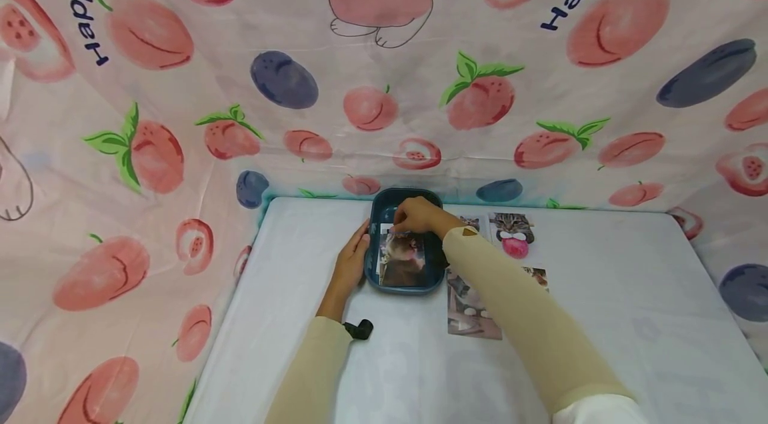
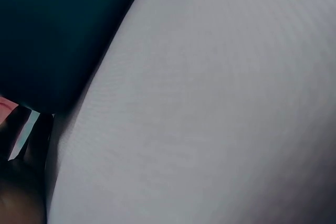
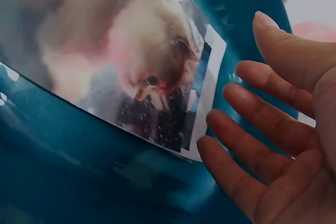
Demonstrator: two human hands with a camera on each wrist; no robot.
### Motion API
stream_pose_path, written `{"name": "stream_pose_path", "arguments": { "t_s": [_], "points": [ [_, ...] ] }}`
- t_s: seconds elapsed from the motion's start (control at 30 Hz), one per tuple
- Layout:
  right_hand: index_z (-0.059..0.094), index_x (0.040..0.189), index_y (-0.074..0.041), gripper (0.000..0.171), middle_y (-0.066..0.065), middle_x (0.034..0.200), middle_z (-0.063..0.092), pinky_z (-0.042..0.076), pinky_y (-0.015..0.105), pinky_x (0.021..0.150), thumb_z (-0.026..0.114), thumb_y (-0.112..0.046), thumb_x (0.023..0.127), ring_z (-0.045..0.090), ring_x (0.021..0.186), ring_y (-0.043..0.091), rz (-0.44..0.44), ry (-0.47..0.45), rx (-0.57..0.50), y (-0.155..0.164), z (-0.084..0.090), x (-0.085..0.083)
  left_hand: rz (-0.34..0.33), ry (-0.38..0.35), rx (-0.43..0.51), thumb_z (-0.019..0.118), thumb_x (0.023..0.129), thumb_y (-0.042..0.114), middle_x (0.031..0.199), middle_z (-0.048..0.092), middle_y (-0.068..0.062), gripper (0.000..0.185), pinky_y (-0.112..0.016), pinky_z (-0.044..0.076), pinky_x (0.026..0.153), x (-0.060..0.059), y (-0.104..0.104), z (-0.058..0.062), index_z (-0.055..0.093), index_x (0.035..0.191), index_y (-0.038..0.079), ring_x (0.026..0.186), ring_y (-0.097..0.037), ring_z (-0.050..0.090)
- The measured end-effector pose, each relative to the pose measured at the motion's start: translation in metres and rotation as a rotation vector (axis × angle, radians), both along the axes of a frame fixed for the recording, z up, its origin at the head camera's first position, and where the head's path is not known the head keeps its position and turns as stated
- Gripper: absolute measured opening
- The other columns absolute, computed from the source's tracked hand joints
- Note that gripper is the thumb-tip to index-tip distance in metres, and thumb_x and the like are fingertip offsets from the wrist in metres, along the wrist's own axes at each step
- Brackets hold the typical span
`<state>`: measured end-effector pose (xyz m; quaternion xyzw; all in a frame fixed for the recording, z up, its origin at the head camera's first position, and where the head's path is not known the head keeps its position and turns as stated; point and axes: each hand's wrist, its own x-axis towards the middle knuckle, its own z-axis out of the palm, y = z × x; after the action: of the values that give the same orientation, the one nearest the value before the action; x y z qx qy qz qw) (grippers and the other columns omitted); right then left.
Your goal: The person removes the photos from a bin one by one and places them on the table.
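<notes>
R hand [image 1: 418,216] is over the far end of the blue tray [image 1: 378,211], fingers straight and spread a bit, tips just by the white border of the cat photo [image 1: 403,257]. Wrist view shows the same: fingers [image 3: 273,129] apart and loose, close beside the photo's edge [image 3: 207,103], gripping nothing; can't tell if a tip actually touches it. Photo lies inside the tray, leaning up against the tray wall, pic side up.

L hand [image 1: 353,263] lies flat along the tray's left outer wall, fingers straight, pressed vs. the rim. L wrist view is mostly dark tray side [image 2: 58,35] and white table cover [image 2: 210,119]; hand itself barely shows there.

Around: tray sits near the table's far edge, on the white cover [image 1: 600,291]. Just right of the tray, under and beside the R forearm, more cat photos lie flat on the table: one with a pink bow cat [image 1: 512,232], a small one [image 1: 471,222] next to the tray, a bigger one [image 1: 465,317] partly hidden by the sleeve, another [image 1: 538,277] peeking past the arm. R arm blocks most of that group. Small black object [image 1: 359,329] by the L wrist, on the table. Peach-print cloth [image 1: 180,111] hangs behind and on both sides.
</notes>
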<state>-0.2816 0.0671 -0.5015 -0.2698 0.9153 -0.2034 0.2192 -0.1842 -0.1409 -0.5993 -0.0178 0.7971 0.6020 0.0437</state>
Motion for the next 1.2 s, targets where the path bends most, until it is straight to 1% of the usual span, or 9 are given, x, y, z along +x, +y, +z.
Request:
{"name": "stream_pose_path", "arguments": {
  "t_s": [0.07,0.13,0.33,0.53,0.7,0.77,0.97,1.1,1.2],
  "points": [
    [0.079,0.105,-0.011,0.024,0.003,0.099,0.078,0.058,0.037,0.089,0.072,-0.032,0.096,0.069,0.093,0.019,0.001,-0.025,0.006,-0.003,-0.002,0.001,0.005,-0.002,-0.008,0.041,0.106,0.058,0.160,0.043,0.013,0.046,-0.054,0.026,0.126,0.000,0.000,0.000,0.043,0.151,0.051,0.153,-0.019,0.034],
    [0.079,0.106,-0.010,0.022,0.003,0.100,0.077,0.057,0.037,0.090,0.070,-0.029,0.097,0.068,0.093,0.019,-0.006,-0.045,0.023,-0.004,-0.003,0.001,0.004,-0.001,-0.001,0.041,0.106,0.057,0.160,0.043,0.013,0.045,-0.054,0.026,0.126,0.000,0.000,0.000,0.043,0.151,0.051,0.153,-0.020,0.033],
    [0.079,0.105,-0.011,0.017,0.004,0.101,0.075,0.057,0.036,0.091,0.068,-0.022,0.098,0.065,0.092,0.019,-0.038,-0.079,0.062,-0.008,-0.010,0.000,-0.002,0.003,0.003,0.040,0.107,0.056,0.161,0.042,0.013,0.049,-0.053,0.026,0.126,0.000,0.000,0.001,0.042,0.154,0.044,0.153,-0.019,0.033],
    [0.078,0.108,-0.010,0.018,0.004,0.101,0.075,0.056,0.034,0.088,0.066,-0.020,0.098,0.064,0.089,0.018,-0.035,-0.110,0.072,-0.009,-0.013,-0.001,0.000,0.008,-0.006,0.040,0.107,0.054,0.160,0.043,0.012,0.046,-0.052,0.026,0.126,0.000,0.001,0.000,0.043,0.153,0.047,0.153,-0.019,0.034],
    [0.077,0.110,-0.009,0.019,0.005,0.102,0.074,0.056,0.033,0.087,0.065,-0.019,0.098,0.063,0.089,0.018,-0.025,-0.118,0.082,-0.008,-0.012,0.000,0.006,0.005,-0.011,0.039,0.107,0.056,0.160,0.043,0.012,0.046,-0.052,0.025,0.126,-0.001,0.001,0.000,0.042,0.152,0.049,0.153,-0.019,0.033],
    [0.077,0.109,-0.009,0.019,0.005,0.101,0.073,0.055,0.033,0.086,0.066,-0.018,0.098,0.062,0.089,0.017,-0.027,-0.121,0.081,-0.007,-0.012,0.000,0.007,0.008,-0.009,0.040,0.107,0.056,0.160,0.043,0.011,0.047,-0.053,0.025,0.126,-0.001,0.001,0.000,0.043,0.153,0.047,0.154,-0.020,0.033],
    [0.077,0.110,-0.012,0.019,0.004,0.100,0.073,0.055,0.030,0.083,0.068,-0.022,0.097,0.063,0.088,0.016,-0.024,-0.143,0.083,-0.004,-0.009,0.001,0.004,0.007,-0.007,0.041,0.106,0.057,0.161,0.043,0.009,0.047,-0.053,0.025,0.126,-0.001,0.000,0.001,0.043,0.152,0.048,0.154,-0.021,0.032],
    [0.077,0.112,-0.011,0.021,0.004,0.104,0.075,0.055,0.032,0.086,0.070,-0.021,0.095,0.065,0.092,0.017,0.001,-0.137,0.086,-0.001,-0.006,0.001,0.006,0.009,-0.005,0.042,0.105,0.058,0.161,0.043,0.010,0.047,-0.053,0.024,0.126,-0.001,0.000,0.002,0.043,0.152,0.048,0.154,-0.022,0.032],
    [0.076,0.116,-0.010,0.026,0.006,0.108,0.074,0.055,0.034,0.090,0.071,-0.013,0.091,0.064,0.096,0.019,0.005,-0.153,0.076,0.000,-0.003,0.002,0.011,0.002,-0.010,0.042,0.105,0.059,0.160,0.043,0.011,0.047,-0.053,0.024,0.126,0.000,0.000,0.002,0.043,0.151,0.049,0.154,-0.021,0.032]
  ]
}}
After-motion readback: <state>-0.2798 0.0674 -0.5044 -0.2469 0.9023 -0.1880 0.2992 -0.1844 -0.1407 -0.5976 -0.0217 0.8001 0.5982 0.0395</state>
